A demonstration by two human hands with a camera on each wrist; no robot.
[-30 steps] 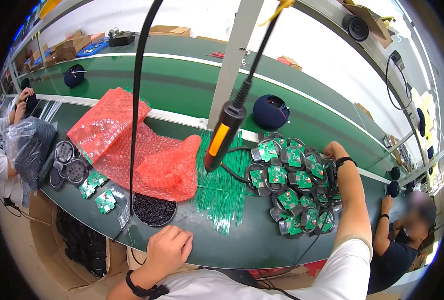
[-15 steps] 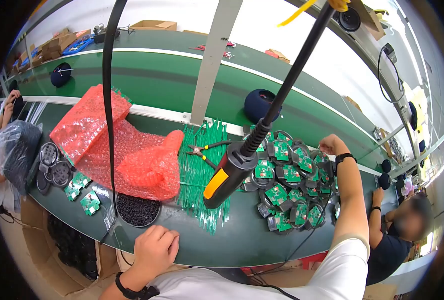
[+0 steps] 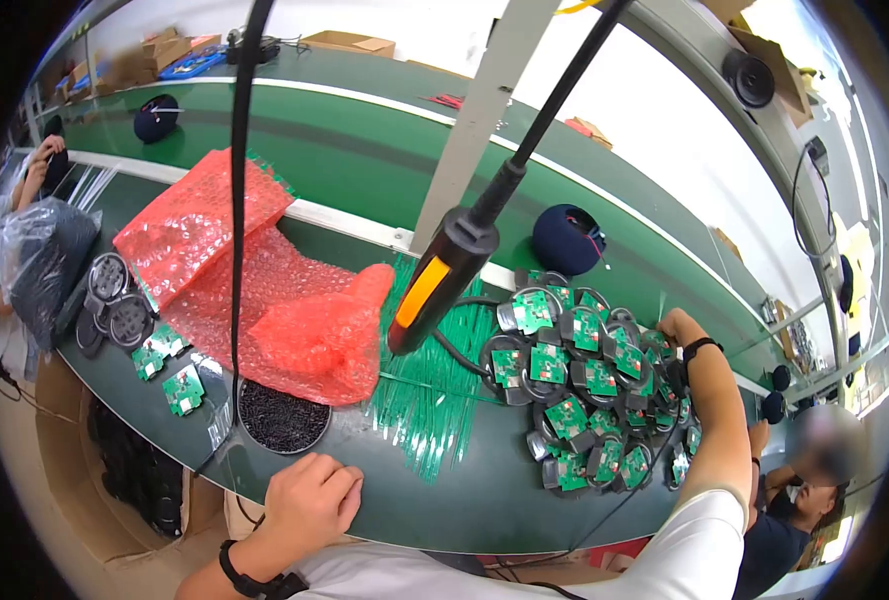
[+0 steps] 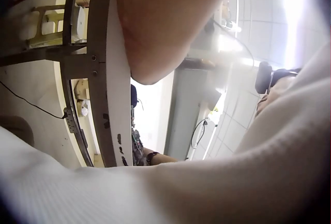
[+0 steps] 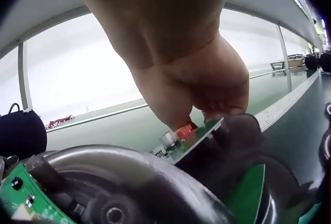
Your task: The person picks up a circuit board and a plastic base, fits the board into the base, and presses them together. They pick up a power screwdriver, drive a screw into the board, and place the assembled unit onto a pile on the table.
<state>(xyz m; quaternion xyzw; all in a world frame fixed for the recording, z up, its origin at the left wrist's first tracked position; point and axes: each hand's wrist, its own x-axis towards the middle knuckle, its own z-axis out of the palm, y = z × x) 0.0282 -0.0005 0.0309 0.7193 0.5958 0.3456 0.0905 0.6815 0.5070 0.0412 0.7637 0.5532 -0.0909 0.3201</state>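
My left hand (image 3: 312, 500) rests at the table's front edge, fingers loosely curled and holding nothing. In the left wrist view only a forearm and white cloth show, not what the hand touches. At the far side of a pile of round black units with green circuit boards (image 3: 547, 364), my right hand (image 3: 672, 328) reaches down. In the right wrist view, that hand (image 5: 199, 87) has its fingers curled down onto a black unit with a green board (image 5: 199, 140) and appears to grip it; the fingertips are partly hidden. Other units (image 5: 121, 175) lie close in front.
A black-and-orange tool (image 3: 444, 280) hangs over green strips (image 3: 429, 425). Left of it are red bubble wrap (image 3: 309, 325), a dish of small black parts (image 3: 284, 418), loose boards (image 3: 183, 390) and round black pieces (image 3: 130, 320). A dark blue round shell (image 3: 568, 240) stands behind the pile.
The head view has shifted, and the hanging tool swung right, then back left across it. Pliers seen on the strips half a second ago are now mostly hidden. Both hands stay in nearly the same places.
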